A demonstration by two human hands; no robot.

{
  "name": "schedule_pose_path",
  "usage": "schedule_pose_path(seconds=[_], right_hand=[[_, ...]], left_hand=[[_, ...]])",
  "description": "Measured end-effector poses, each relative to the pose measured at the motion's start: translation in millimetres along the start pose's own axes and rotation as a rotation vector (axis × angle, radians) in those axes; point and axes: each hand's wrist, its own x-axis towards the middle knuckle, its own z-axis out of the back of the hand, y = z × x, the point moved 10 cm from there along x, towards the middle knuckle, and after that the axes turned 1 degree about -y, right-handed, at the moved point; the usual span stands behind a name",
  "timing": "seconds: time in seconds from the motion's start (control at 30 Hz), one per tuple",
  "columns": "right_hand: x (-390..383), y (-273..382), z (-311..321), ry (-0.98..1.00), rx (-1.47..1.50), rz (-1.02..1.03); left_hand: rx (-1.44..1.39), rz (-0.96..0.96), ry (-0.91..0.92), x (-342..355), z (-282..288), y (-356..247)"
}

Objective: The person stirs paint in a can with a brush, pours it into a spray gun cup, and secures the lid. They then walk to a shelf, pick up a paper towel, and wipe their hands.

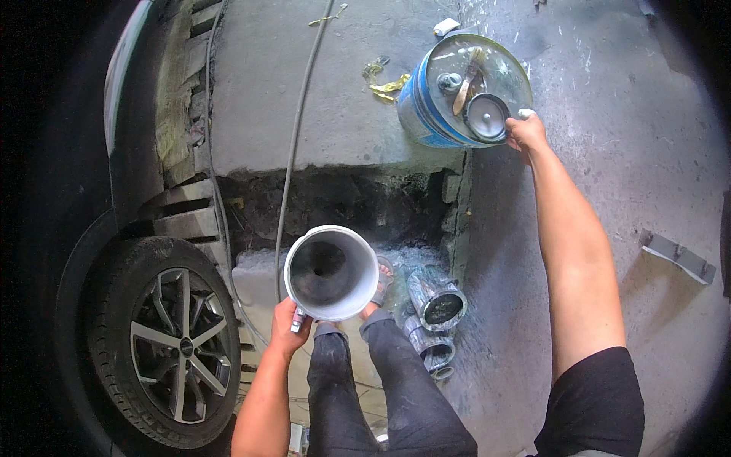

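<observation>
My left hand (285,326) grips the metal handle of a spray gun, whose wide white cup (331,268) is open at the top, with a dark hole at its bottom. My right hand (527,133) reaches up to a round grey lid with a dark rim (486,116), fingers closed at its right edge; a small white patch shows by the fingertips. The lid is on top of a blue metal drum (426,114), beside a wooden-handled brush (461,95) and a small clear container (449,82).
A car wheel (186,348) stands at left. Hoses (304,68) run past a dark recess (343,198). Plastic-covered cans (434,305) lie by my feet. A metal bracket (678,257) is at right, a white tube (445,27) and yellow scraps (392,87) around the drum.
</observation>
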Motion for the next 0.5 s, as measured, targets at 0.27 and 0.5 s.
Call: schedule_pose_path(seconds=[0.27,0.5], right_hand=[[-30,5,12,0.063,0.538,0.077],[-181,72,38,-0.128,0.147,0.582]], left_hand=[[-0.056,0.085,0.031,-1,-7,15],[0.004,0.194,-0.043,5,-11,20]])
